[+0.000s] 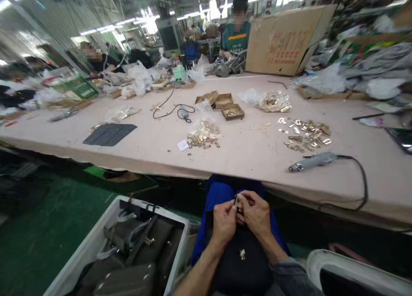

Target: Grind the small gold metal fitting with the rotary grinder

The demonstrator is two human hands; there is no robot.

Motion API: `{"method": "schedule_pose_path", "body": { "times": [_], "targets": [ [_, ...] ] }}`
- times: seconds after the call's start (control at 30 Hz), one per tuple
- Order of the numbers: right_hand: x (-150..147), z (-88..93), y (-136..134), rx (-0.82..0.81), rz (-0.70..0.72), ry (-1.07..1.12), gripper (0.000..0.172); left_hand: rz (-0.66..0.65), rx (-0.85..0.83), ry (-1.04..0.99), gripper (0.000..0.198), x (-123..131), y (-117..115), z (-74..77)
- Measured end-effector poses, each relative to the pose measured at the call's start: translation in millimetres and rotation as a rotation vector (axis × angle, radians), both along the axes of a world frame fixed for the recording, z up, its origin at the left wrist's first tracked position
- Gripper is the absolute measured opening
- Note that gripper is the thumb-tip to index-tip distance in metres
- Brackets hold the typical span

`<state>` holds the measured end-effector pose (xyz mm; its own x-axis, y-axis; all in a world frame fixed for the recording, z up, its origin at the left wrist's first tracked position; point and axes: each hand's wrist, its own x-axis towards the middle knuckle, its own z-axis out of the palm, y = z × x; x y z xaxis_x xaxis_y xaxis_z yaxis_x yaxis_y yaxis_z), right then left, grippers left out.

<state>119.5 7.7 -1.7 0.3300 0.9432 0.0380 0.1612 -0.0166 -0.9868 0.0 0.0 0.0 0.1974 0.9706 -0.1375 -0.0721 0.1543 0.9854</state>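
Observation:
My left hand (223,222) and my right hand (255,212) meet over my lap, below the table edge. Both pinch a small metal fitting (237,201) between their fingertips. Under them lies a dark bag (240,266) with a small gold clasp (242,254) on its front. My blue trousers (219,193) show beneath it.
A long pink table (244,152) carries piles of gold metal fittings (305,135), an electric screwdriver (312,161) with its cable, small cardboard boxes (232,111) and a dark mat (109,134). A white bin (96,240) of dark bags stands at my left. Two people work at the far side.

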Motion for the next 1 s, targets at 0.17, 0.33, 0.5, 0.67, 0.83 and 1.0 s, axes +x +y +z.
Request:
{"method": "schedule_pose_path", "body": {
  "times": [0.17,0.33,0.5,0.67,0.83,1.0],
  "targets": [
    [3,0.8,0,0.032,0.027,-0.111,0.023,-0.001,0.071,0.025,0.03,-2,0,12.0],
    [3,2.8,3,0.031,0.028,-0.186,0.021,0.048,0.113,0.125,0.035,0,-3,15.0],
    [4,6.8,3,0.02,0.038,-0.209,0.021,0.095,0.218,0.297,0.033,4,-8,20.6],
    [6,15.1,0,0.086,0.047,-0.213,0.021,0.128,0.357,0.531,0.028,8,-10,20.5],
    [10,19.4,2,0.153,0.1,-0.297,0.018,0.189,0.492,0.679,0.024,14,-12,13.7],
    [15,12.7,3,0.11,0.126,-0.261,0.014,0.198,0.522,0.744,0.023,18,-14,9.7]
  ]
}}
